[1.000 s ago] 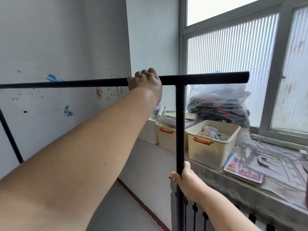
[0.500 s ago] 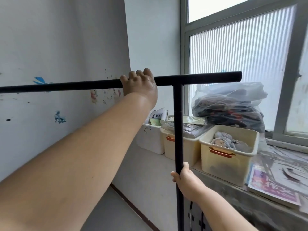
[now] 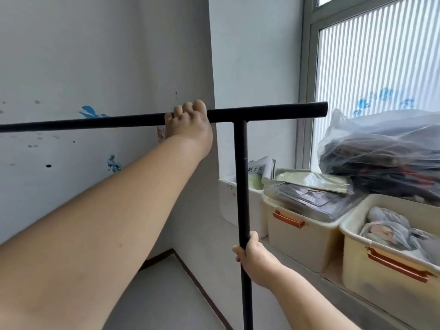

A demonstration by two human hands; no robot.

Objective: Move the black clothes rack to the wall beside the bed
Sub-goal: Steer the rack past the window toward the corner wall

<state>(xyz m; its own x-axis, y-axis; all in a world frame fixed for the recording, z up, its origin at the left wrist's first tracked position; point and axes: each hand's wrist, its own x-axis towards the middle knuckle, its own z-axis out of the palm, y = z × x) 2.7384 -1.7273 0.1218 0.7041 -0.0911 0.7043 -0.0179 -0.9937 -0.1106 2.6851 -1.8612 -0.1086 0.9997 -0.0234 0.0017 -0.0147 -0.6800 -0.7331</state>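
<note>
- The black metal clothes rack (image 3: 240, 177) stands in a room corner, near a white wall (image 3: 71, 55) flecked with blue paint.
- The left hand (image 3: 188, 122) is curled over its top bar; the right hand (image 3: 254, 256) is wrapped round the upright, lower down.
- Cream plastic bins (image 3: 302, 234) with orange handles line the window ledge (image 3: 307, 270) under a ribbed frosted window (image 3: 381, 55), with a clear plastic bag (image 3: 381, 151) of dark clothes behind them.
- Below lies a grey floor (image 3: 166, 294).
</note>
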